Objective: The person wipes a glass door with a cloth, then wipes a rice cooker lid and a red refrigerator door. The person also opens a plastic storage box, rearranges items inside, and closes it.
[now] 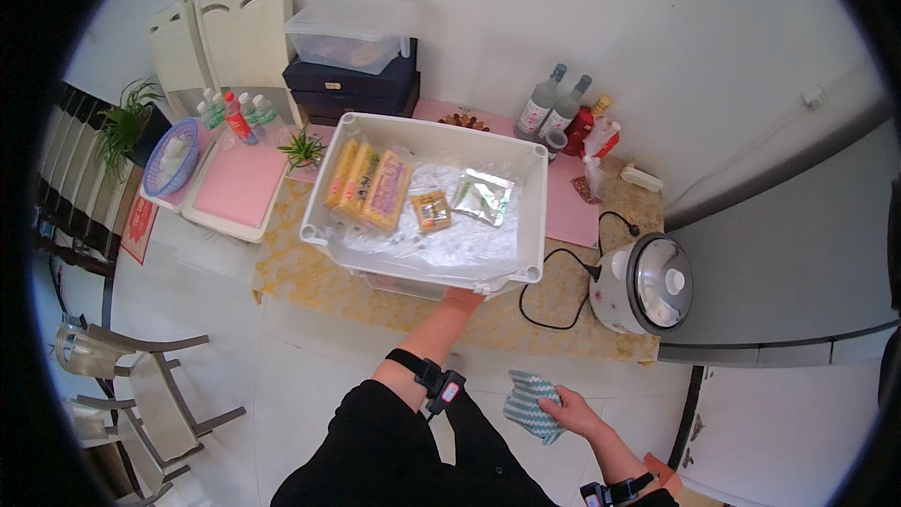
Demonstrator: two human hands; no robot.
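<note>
A white plastic storage bin [429, 273] stands before me on the table. Inside it are bagged packs of noodles [368, 185], a small packet of yellowish food [431, 210] and a silver foil pouch [484, 197], over clear plastic wrapping. My left hand [464, 297] reaches to the bin's front side, below the rim. Its fingers are hidden there, so their grip cannot be seen. Away from the table, in front of my body, my right hand [574, 411] holds a teal-and-white striped cloth [533, 405], which hangs partly folded.
Right of the bin stands a rice cooker [642, 285] with its black power cord [556, 326] looped on the table [338, 303]. Glass bottles [540, 104] line the wall behind. To the left are a potted plant [304, 149], plastic bottles [240, 118] and a blue basket [171, 157].
</note>
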